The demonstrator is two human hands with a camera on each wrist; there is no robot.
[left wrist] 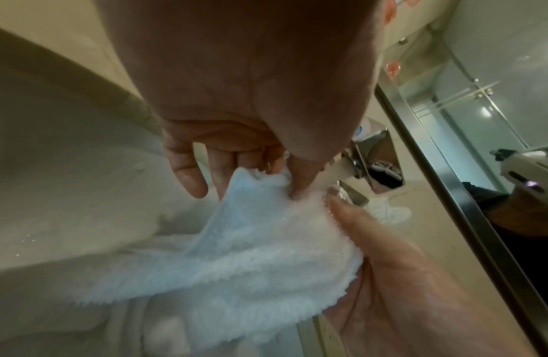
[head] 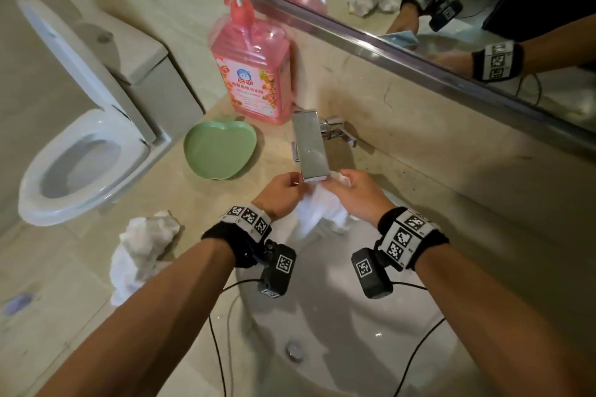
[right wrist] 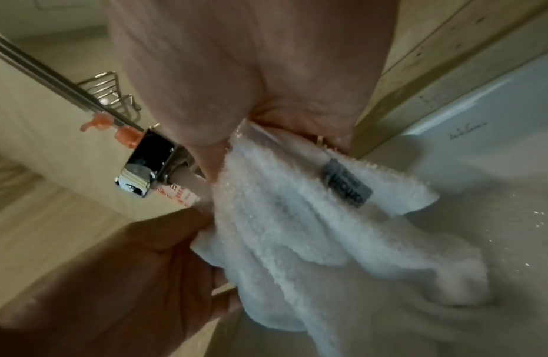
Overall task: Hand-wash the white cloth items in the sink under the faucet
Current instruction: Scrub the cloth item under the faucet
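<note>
While I hold it beneath the faucet (head: 311, 147), item one, the white cloth (head: 317, 211), hangs over the sink (head: 338, 316) basin: fluffy terry, soaked and beaded with droplets, grey label (right wrist: 347, 187) sewn near one edge. My left hand (head: 283, 193) pinches the upper edge, thumb against fingers (left wrist: 187, 169); my right hand (head: 358, 196) grips the opposite upper edge, fingers curled round a bunched fold. Handling, as I judge it: soft, limp, heavier wet, no stiffness at all, likely to sag and drip; not fragile; best taken by bunched handfuls along the top edge, not by a single corner. Item two, a second white cloth (head: 143, 251), lies crumpled on the counter (head: 225, 196) left of the basin, untouched. Nearby: pink detergent bottle (head: 251, 71), green apple-shaped dish (head: 221, 147).
</note>
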